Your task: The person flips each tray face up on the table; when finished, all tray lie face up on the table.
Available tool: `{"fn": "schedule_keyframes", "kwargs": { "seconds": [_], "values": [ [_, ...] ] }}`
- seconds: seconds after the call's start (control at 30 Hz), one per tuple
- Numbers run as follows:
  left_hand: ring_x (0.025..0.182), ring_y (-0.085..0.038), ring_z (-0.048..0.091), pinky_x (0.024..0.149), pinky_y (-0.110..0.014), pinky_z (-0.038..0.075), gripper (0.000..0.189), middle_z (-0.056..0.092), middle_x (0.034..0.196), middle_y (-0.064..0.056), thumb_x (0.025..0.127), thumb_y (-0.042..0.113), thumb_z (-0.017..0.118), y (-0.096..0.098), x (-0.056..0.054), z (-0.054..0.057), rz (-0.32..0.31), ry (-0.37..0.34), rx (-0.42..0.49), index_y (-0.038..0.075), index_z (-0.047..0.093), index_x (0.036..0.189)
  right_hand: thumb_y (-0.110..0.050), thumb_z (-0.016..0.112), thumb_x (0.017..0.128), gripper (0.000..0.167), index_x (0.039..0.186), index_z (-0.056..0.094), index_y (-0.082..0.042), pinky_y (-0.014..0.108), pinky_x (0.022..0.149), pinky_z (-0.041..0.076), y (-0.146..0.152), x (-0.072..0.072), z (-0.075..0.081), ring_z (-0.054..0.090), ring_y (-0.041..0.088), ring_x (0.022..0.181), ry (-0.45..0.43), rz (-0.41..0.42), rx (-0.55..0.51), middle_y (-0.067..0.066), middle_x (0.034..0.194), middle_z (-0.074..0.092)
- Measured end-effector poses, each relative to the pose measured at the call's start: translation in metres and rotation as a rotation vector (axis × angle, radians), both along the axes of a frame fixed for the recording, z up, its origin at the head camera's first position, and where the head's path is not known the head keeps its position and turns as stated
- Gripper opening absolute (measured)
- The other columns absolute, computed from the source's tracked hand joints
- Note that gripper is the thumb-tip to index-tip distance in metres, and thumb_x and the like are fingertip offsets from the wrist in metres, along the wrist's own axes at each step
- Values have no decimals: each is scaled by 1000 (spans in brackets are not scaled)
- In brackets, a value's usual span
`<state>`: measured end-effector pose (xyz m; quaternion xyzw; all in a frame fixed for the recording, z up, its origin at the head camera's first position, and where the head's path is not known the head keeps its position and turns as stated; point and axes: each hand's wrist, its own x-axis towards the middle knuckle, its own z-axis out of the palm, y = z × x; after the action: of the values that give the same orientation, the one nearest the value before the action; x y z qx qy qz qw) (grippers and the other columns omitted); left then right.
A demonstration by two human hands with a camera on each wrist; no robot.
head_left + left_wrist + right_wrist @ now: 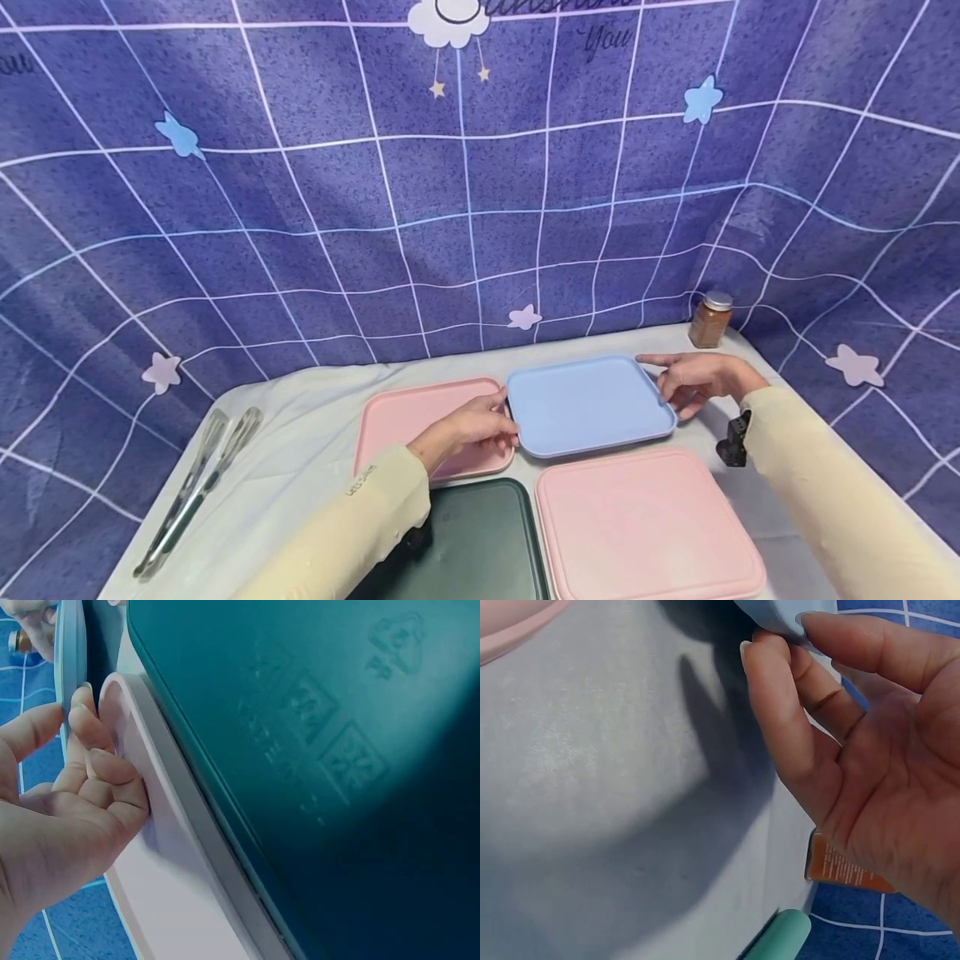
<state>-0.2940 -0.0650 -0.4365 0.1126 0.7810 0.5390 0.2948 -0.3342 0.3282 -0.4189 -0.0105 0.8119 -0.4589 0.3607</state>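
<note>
A light blue rectangular tray (pixel 588 407) is held between both hands at the back of the table, a shadow along its front edge. My left hand (pixel 480 423) pinches its left end between thumb and fingers; the left wrist view shows that grip on the blue rim (pixel 71 656). At the opposite end, my right hand (pixel 701 382) grips the right edge, thumb and fingertips on the blue corner (pixel 784 615) in the right wrist view. Below the left hand lies a pink tray (pixel 386 425), partly covered by that hand and sleeve.
In front are a dark green tray (pixel 487 533) and a larger pink tray (pixel 648 525). Metal tongs (pixel 198 487) lie far left. A jar with brown contents (pixel 710 321) stands behind the right hand. A green rounded end (pixel 784 934) shows in the right wrist view. A patterned curtain (pixel 420 192) backs the table.
</note>
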Motion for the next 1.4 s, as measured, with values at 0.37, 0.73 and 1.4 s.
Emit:
{"fn": "schedule_keyframes", "kwargs": {
  "seconds": [0.37,0.73,1.4],
  "values": [
    [50,-4,56,50,-19,49,88,66,68,-1,93,4,61,2,-2,1,3,-20,3,0,3,160,-2,63,81,102,163,5,-19,39,67,60,-2,-1,-3,60,14,72,-7,-33,25,4,92,57],
    [51,-5,58,52,-18,50,88,64,67,-3,93,1,59,2,-4,-1,8,-27,-3,0,1,160,-5,62,82,101,163,4,-22,37,60,60,-7,3,-2,64,14,66,3,-15,97,7,83,65],
    [52,-4,59,49,-18,37,93,65,68,0,94,9,61,0,-5,-3,-4,-62,-14,7,-3,161,-3,61,82,102,163,2,-22,36,57,59,-7,5,-2,66,14,62,-5,-15,79,6,70,67]
  ]
}}
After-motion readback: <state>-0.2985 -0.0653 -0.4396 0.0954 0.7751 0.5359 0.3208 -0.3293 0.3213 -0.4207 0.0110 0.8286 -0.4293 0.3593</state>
